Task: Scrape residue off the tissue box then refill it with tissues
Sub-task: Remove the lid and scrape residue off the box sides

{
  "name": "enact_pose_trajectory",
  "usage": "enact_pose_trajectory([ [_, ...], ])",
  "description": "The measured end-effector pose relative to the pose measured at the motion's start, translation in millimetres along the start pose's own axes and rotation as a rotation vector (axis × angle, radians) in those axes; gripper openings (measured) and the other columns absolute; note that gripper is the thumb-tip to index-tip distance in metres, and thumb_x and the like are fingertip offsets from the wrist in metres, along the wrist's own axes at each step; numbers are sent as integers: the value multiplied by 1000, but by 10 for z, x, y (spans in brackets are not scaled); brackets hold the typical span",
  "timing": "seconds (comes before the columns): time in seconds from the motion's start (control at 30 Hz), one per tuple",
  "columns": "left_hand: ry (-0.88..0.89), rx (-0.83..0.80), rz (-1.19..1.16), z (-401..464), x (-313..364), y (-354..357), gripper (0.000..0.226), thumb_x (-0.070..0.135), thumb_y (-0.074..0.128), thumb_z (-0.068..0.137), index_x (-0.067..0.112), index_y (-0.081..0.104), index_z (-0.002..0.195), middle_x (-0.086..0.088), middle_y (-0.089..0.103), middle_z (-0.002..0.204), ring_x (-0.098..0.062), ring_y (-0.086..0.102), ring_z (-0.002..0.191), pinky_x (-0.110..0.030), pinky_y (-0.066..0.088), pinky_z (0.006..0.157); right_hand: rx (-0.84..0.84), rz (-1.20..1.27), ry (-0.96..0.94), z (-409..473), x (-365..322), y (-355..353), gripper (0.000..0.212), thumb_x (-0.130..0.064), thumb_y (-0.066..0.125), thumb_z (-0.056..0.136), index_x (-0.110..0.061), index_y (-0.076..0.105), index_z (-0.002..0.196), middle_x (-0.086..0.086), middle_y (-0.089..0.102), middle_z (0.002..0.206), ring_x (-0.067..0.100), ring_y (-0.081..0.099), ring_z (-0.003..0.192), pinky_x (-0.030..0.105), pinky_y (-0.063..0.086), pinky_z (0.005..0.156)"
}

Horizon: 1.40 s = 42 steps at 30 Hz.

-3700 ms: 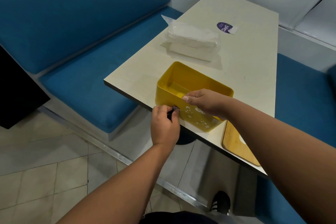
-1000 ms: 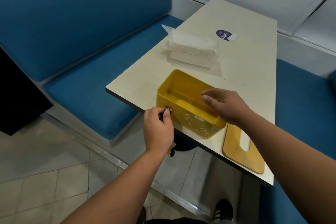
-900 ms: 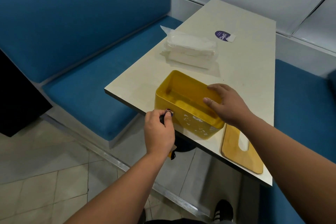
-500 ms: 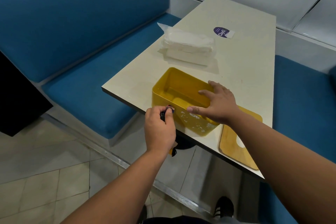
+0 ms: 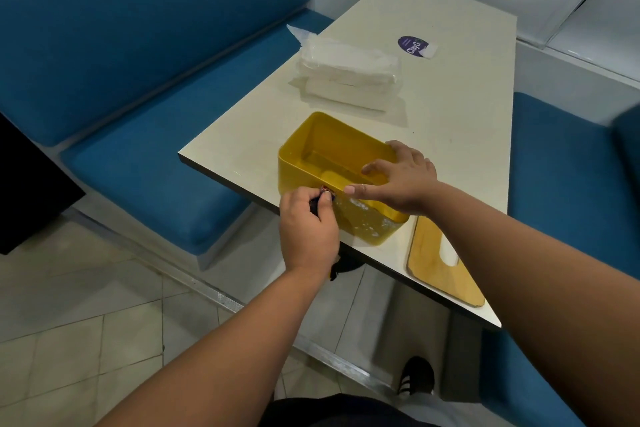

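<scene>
head view shows the left hand (image 5: 308, 229) pinching a small dark scraper (image 5: 320, 199) against the open yellow plastic tissue box (image 5: 304, 149). the right hand (image 5: 401, 180) lies spread over the box's rim, by a clear-wrapped pack of white tissues (image 5: 346, 74).

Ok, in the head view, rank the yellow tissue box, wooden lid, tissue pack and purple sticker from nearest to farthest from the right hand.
From the right hand:
1. Yellow tissue box: the hand rests on its rim.
2. Wooden lid: just below the hand, at the table's near edge.
3. Tissue pack: beyond the box, toward the left edge.
4. Purple sticker: farthest up the table.
</scene>
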<state>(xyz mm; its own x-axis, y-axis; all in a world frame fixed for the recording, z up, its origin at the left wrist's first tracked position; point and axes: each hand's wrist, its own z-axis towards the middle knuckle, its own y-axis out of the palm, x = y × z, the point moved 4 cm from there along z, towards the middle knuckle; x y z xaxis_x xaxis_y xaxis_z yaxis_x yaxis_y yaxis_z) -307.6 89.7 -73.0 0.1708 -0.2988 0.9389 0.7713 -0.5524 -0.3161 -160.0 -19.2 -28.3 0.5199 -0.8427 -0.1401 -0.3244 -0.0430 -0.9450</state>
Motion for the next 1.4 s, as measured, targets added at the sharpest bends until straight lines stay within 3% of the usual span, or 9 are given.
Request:
enact_pose_trajectory([
  [0.1, 63, -39, -3, -97, 92, 85, 12, 27, 55, 96, 18, 61, 99, 4, 50, 100, -2, 49, 82, -11, 43, 64, 15, -6, -3, -11, 0, -1, 105, -102, 20, 39, -47, 52, 123, -1, 5, 158, 30, 1, 143, 58, 4, 113],
  [0.23, 73, -59, -15, -94, 57, 81, 12, 26, 56, 95, 16, 63, 99, 4, 51, 100, -9, 52, 85, -16, 46, 67, 14, -17, -12, -23, -11, -8, 103, -101, 21, 42, -45, 54, 122, 0, 5, 158, 32, 2, 143, 59, 5, 113],
  [0.4, 115, -66, 8, -177, 149, 134, 9, 25, 55, 96, 18, 60, 94, 6, 49, 97, 4, 48, 80, -2, 38, 60, 10, 2, -8, -30, 2, -10, 95, -99, 25, 47, -46, 54, 120, 0, 5, 158, 31, 2, 143, 59, 4, 112],
  [0.57, 71, -38, 14, -97, 61, 82, 12, 24, 56, 95, 15, 63, 97, 4, 50, 98, -5, 49, 82, -7, 38, 65, -10, -5, -7, -29, -11, -8, 96, -100, 25, 45, -48, 52, 121, 0, 3, 158, 32, 0, 143, 59, 4, 112],
  [0.7, 114, -65, 11, -189, 139, 144, 10, 24, 56, 95, 15, 62, 94, 5, 49, 96, 5, 47, 80, -1, 37, 62, -6, 8, -3, -26, -4, -8, 97, -101, 22, 42, -50, 53, 118, -1, 4, 158, 31, 1, 143, 58, 4, 112],
  [0.87, 44, -34, 10, -94, 28, 94, 11, 25, 56, 95, 15, 62, 96, 5, 49, 96, -5, 48, 81, -6, 36, 64, -13, -3, -8, -28, -8, -9, 99, -102, 22, 42, -49, 52, 119, 0, 3, 158, 32, 0, 143, 59, 4, 112],
  [1.03, 113, -76, -11, -175, 71, 173, 11, 27, 55, 96, 18, 61, 95, 6, 50, 96, 3, 49, 83, -4, 39, 62, -2, 4, -3, -28, -5, -4, 96, -102, 22, 42, -51, 53, 117, 0, 4, 157, 31, 1, 143, 59, 4, 112],
  [1.17, -48, -28, -4, -91, -102, 131, 10, 28, 54, 96, 19, 58, 93, 5, 50, 97, -6, 46, 81, -10, 34, 65, -6, -9, -7, -31, -9, -3, 97, -101, 21, 42, -50, 53, 118, 0, 4, 157, 32, 1, 143, 58, 5, 112],
  [1.4, -127, -115, -41, -157, -182, 206, 8, 29, 53, 97, 24, 56, 90, 5, 51, 99, -2, 49, 83, -9, 34, 63, -6, -23, -12, -39, -18, -4, 97, -101, 19, 43, -50, 53, 118, 2, 3, 158, 33, 1, 143, 59, 5, 112],
])
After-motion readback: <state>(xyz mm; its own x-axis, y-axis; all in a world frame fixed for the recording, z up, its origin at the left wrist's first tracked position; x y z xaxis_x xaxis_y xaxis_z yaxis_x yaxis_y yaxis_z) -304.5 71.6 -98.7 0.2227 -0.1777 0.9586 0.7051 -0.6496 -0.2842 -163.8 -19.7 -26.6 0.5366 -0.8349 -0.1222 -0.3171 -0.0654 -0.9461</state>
